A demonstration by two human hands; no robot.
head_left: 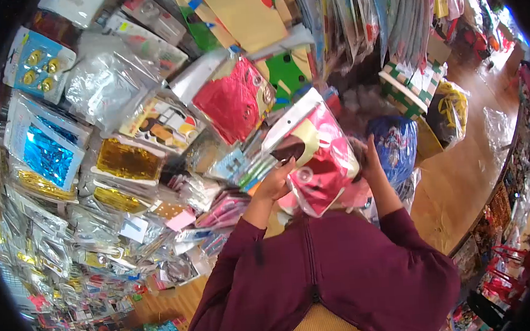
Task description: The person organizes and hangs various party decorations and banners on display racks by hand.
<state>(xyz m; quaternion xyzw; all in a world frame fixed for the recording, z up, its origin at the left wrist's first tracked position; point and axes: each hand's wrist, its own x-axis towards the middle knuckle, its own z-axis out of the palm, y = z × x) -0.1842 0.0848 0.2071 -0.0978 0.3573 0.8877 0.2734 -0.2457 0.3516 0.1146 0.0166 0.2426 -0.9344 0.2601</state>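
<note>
Both hands hold a flat packet (pixel 320 162) in front of my chest, with a white header and pink-red contents under clear plastic. My left hand (pixel 273 182) grips its left edge, thumb on top. My right hand (pixel 366 158) is closed round its right edge, its fingers partly hidden behind. What exactly is inside the packet cannot be made out. Just beyond it lies a similar red packet (pixel 231 101) in clear wrap. Near my right hand sits a blue plastic-wrapped bundle (pixel 394 148).
Piled plastic packets cover the left side, including a blue foil packet (pixel 47 153) and gold foil packets (pixel 128 160). Upright sleeves (pixel 353 14) stand at the back. A green-and-white checkered box (pixel 407 90) stands to the right, above wooden floor (pixel 460 181) with loose clear plastic.
</note>
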